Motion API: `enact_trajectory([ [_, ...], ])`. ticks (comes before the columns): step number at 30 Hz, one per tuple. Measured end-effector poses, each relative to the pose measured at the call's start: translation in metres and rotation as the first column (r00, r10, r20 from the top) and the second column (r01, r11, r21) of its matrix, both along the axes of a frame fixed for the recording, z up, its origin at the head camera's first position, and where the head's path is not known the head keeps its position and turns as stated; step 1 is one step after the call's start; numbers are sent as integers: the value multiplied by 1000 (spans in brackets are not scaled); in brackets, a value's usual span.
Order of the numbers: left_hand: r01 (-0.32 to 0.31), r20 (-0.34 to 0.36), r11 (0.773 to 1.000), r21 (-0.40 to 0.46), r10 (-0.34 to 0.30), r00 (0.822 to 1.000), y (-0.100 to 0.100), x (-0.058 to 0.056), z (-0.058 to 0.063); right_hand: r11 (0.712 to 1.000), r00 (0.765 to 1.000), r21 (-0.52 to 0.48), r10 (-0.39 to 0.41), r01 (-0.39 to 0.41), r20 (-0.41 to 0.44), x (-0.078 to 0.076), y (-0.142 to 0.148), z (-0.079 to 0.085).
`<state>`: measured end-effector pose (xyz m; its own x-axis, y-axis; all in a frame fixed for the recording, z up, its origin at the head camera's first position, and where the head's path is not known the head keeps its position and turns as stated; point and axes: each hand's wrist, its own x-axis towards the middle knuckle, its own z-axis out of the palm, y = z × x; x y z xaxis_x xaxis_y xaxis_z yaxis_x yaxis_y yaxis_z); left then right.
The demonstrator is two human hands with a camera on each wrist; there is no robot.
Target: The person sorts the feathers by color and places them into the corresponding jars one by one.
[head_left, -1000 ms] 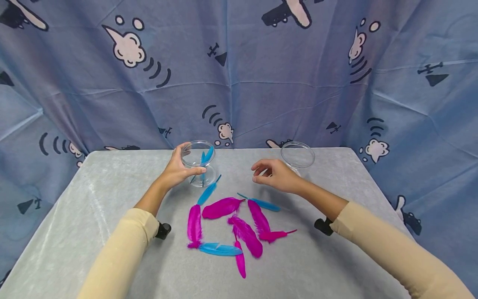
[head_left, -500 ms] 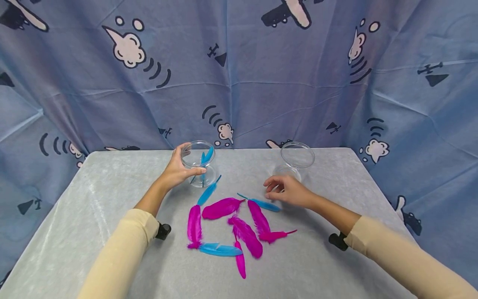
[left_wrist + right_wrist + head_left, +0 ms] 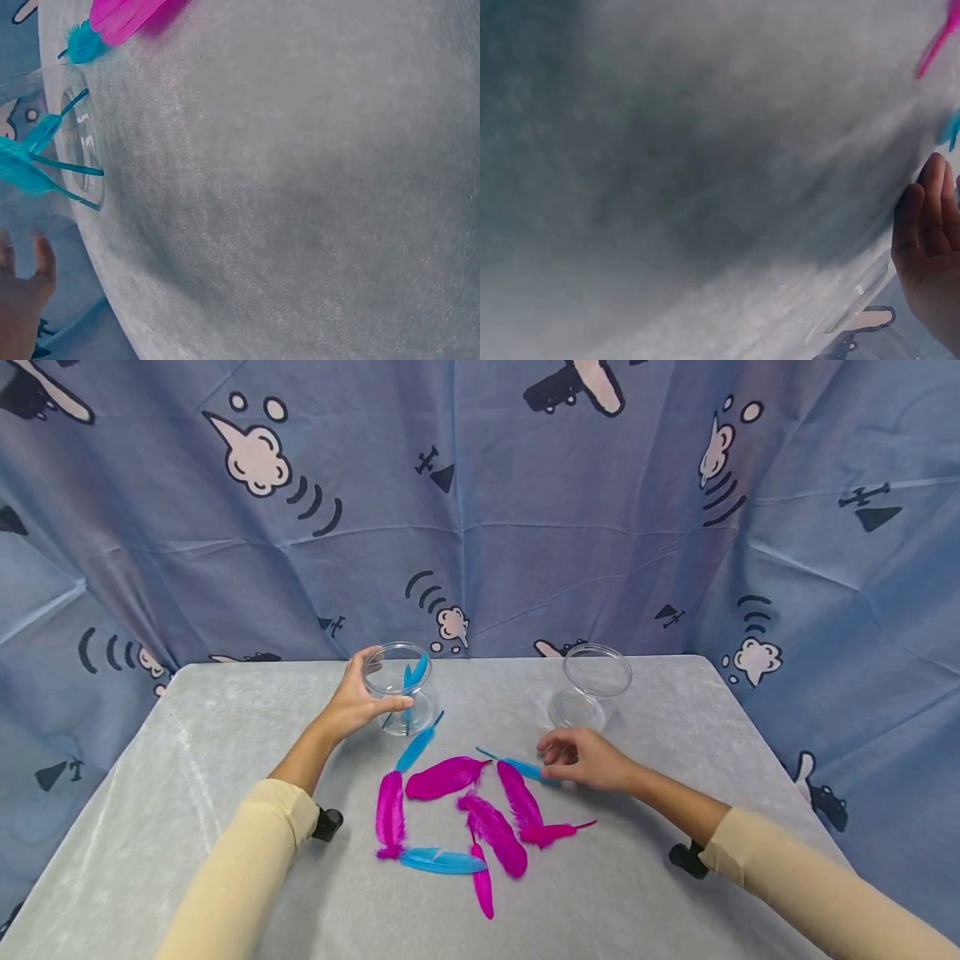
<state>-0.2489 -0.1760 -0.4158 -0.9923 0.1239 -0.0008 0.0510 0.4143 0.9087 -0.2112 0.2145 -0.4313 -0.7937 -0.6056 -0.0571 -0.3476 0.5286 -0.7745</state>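
Far edge, head view: I've got the pale grey table (image 3: 247, 752) running back to a creased blue curtain (image 3: 487, 527), and both jars stand near that edge.
Room, head view: a wide stretch of mottled surface lies left of my left arm, and a good gap separates the two jars.
Left hand (image 3: 356, 697), head view: fingers and thumb are wrapped round the left jar (image 3: 388, 673), clamped on its upper wall.
Right hand (image 3: 588, 762), head view: low over the table, thumb and fingers apart and loosely bent, thumb at the blue feather (image 3: 519, 766); I can't tell whether it touches.
Blue feather, head view: flat in front of the right jar (image 3: 597, 670), long axis slanting, bare quill pointing far-left, vane end at my thumb.
Jars, head view: clear, smooth, round-rimmed, upright; blue plumes (image 3: 409, 685) stand inside the left one.
Pink feathers (image 3: 498, 835), head view: soft and fuzzy-edged, scattered at mixed angles nearer me.
Quills, left wrist view: three blue shafts reach down to the jar's base, just inside the table's edge.
Fingers, right wrist view: side by side at the right border, blue just past the tips, a pink quill above, the surface blurred.
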Motion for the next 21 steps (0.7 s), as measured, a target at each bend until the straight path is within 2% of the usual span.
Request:
enact_trajectory([
  [10,1,2,1000,3,-1,1000,0,0,1,1000,1000,3,7,-7,11,2,4,-11],
  [21,-3,7,1000,-2,3,1000,1,1,0,1000,1000,-1,12,-12,4,3,4,-13],
])
